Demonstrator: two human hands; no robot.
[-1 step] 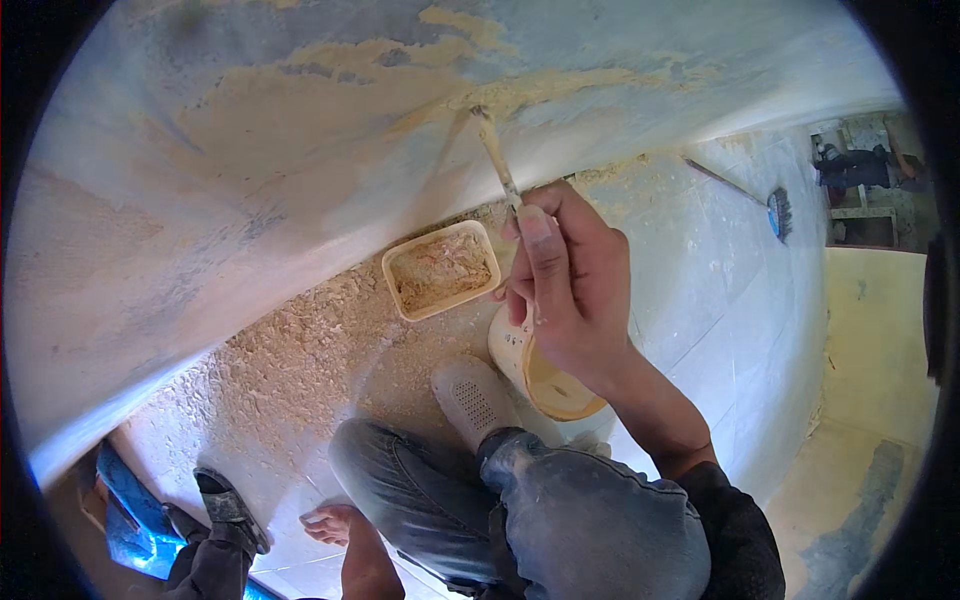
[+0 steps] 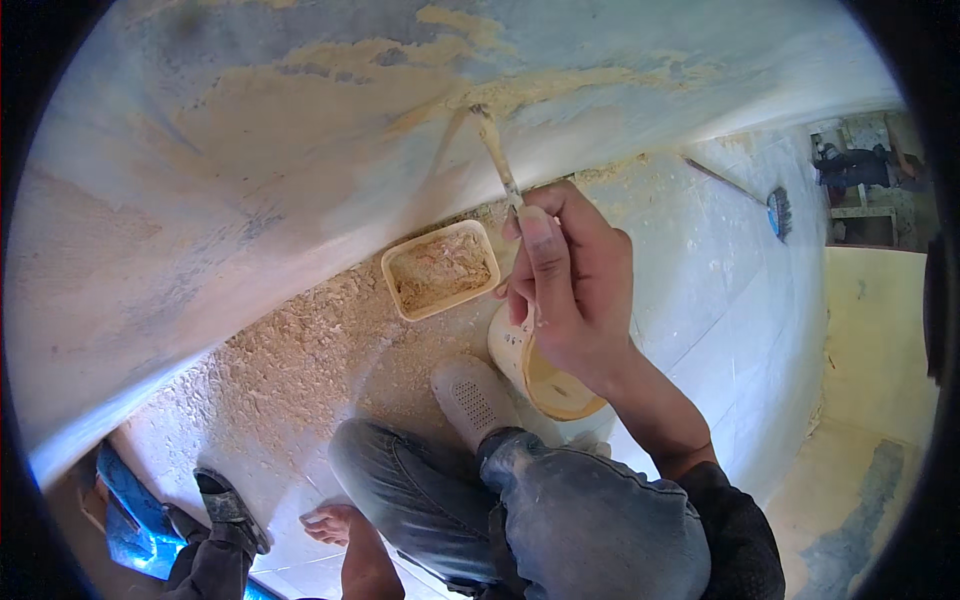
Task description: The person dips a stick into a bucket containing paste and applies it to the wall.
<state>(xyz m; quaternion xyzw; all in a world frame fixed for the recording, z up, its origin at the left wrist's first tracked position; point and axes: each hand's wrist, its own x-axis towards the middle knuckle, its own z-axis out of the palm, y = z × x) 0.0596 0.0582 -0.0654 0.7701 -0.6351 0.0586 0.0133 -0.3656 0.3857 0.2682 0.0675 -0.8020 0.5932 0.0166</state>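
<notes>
Patchy wall [image 2: 300,110] at upper left probably favours light, steady pressure, right hand [image 2: 578,275] pinching the slim stick [image 2: 496,150] in its fingers, left hand [image 2: 333,523] loosely open at lower left.

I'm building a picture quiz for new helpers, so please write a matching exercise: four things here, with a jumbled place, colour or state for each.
1. Slim tool
2. Rectangular tray
3. Rounded tub
4. Long-handled brush

A. Beside the pale shoe
B. Pinched in the right hand
C. Blue, with dark bristles
D. Holding crumbly tan material

Pairs: 1-B, 2-D, 3-A, 4-C
</notes>
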